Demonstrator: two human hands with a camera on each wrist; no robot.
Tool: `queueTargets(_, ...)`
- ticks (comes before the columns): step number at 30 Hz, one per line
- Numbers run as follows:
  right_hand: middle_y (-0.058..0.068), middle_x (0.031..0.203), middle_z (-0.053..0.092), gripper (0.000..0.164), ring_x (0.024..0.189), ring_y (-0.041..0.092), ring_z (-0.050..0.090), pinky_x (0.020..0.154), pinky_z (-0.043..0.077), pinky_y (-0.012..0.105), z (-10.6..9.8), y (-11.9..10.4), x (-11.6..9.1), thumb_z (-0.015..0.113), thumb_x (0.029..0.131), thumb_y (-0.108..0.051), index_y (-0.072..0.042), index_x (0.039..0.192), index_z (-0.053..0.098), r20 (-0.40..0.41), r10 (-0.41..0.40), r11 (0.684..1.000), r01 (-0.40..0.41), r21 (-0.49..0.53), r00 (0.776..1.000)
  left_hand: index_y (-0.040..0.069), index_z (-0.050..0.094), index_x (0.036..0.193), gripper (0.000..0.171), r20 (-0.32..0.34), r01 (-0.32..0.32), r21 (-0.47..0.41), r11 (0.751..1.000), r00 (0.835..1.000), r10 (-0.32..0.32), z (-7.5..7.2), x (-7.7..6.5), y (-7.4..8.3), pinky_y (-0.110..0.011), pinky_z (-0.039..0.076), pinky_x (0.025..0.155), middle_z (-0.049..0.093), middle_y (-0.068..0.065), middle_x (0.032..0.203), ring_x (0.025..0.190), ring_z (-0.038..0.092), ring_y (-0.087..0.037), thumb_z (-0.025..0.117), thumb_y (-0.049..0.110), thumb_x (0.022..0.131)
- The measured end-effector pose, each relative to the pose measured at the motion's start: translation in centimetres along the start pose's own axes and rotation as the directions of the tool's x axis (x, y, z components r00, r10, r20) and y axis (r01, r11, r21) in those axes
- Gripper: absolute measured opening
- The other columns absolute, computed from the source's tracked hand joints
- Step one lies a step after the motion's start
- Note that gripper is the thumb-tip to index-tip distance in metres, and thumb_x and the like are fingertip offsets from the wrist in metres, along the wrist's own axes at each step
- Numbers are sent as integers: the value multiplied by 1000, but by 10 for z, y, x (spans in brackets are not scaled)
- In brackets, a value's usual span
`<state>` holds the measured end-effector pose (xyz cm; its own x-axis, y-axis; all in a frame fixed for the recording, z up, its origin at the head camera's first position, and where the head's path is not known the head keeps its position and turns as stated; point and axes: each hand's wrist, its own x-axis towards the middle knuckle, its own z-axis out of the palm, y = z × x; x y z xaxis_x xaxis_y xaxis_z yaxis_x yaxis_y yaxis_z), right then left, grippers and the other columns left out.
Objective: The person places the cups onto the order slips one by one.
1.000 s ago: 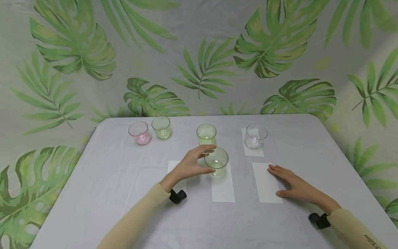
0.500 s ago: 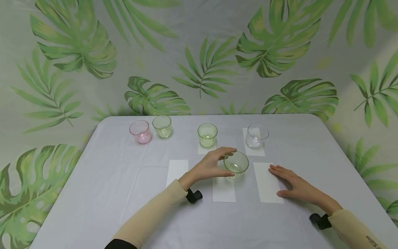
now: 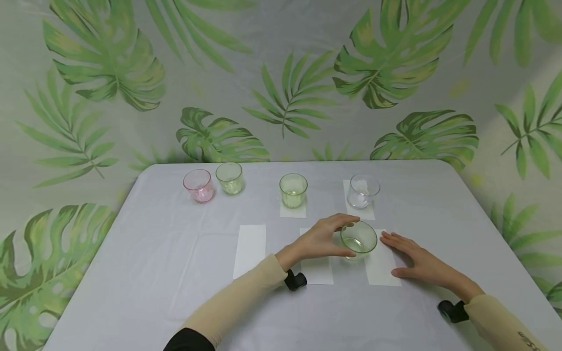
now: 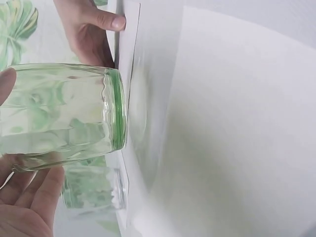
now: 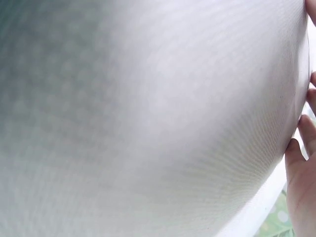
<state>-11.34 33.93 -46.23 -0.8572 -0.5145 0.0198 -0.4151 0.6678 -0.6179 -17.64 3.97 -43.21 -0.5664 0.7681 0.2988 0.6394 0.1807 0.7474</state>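
Observation:
My left hand (image 3: 326, 239) grips a pale green glass cup (image 3: 359, 240) between thumb and fingers near its rim. The cup is upright and overlaps the left part of the right front paper (image 3: 384, 268) in the head view. In the left wrist view the green glass cup (image 4: 64, 111) shows its thick base close over the white surface, with fingers on both sides. My right hand (image 3: 419, 263) rests at the right edge of that same paper, fingers relaxed and holding nothing. Its fingertips (image 5: 292, 148) touch the white cloth in the right wrist view.
Along the back stand a pink glass cup (image 3: 199, 187), a green cup (image 3: 230, 179), another green cup (image 3: 293, 191) on paper and a colourless cup (image 3: 362, 192) on paper. White paper sheets (image 3: 250, 248) lie on the cloth at the front left and middle (image 3: 318, 273).
My left hand has carried the green glass cup to the right, from over the middle front paper to the right front one. The right hand has stayed in place.

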Motion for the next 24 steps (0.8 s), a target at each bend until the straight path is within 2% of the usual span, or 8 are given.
queueTargets(2, 0, 154, 28, 75, 139, -1, 10, 100, 25, 64, -1, 0, 0, 74, 82, -28, -6, 145, 40, 5, 9, 1000, -9, 3, 1000, 3, 44, 140, 75, 9, -2, 16, 1000, 1000, 2, 5, 5, 2, -14, 37, 97, 50, -10, 134, 120, 50, -13, 82, 19, 77)
queueTargets(5, 15, 152, 29, 76, 142, 21, 15, 95, 25, 71, -4, -1, -1, 75, 82, -30, -4, 145, 39, 24, 50, 999, -51, 6, 998, 5, 43, 141, 77, 26, -6, 43, 999, 1000, 5, 11, 12, 4, -12, 37, 96, 50, -9, 135, 119, 51, -13, 82, 22, 77)
queueTargets(8, 28, 148, 29, 78, 136, 46, 21, 95, 25, 72, -5, -1, -1, 75, 82, -30, 1, 143, 39, 44, 90, 996, -91, 6, 995, 5, 42, 142, 78, 46, -13, 65, 998, 999, 10, 18, 19, 5, -11, 36, 95, 49, -7, 137, 119, 50, -12, 82, 24, 78)
queueTargets(10, 32, 146, 27, 78, 132, 52, 21, 95, 25, 73, -6, -1, -1, 75, 82, -29, 2, 144, 38, 51, 98, 995, -99, 15, 994, 5, 42, 142, 78, 57, -20, 82, 996, 998, 15, 22, 23, 6, -10, 35, 96, 48, -6, 138, 119, 50, -10, 82, 25, 78)
queueTargets(18, 33, 147, 25, 81, 129, 57, 21, 92, 24, 74, -5, -1, 0, 76, 81, -24, -12, 149, 33, 37, 47, 997, -50, 62, 998, 4, 43, 141, 79, 67, -44, 124, 991, 997, 36, 33, 34, 7, -11, 29, 101, 48, -5, 140, 125, 42, -5, 82, 28, 77)
queueTargets(24, 33, 145, 26, 81, 128, 57, 23, 91, 26, 74, -5, -1, -1, 77, 81, -22, -9, 148, 33, 32, 34, 997, -36, 71, 999, 3, 42, 141, 78, 77, -61, 111, 992, 996, 53, 40, 39, 7, -11, 29, 100, 47, -6, 140, 125, 42, -5, 81, 27, 78)
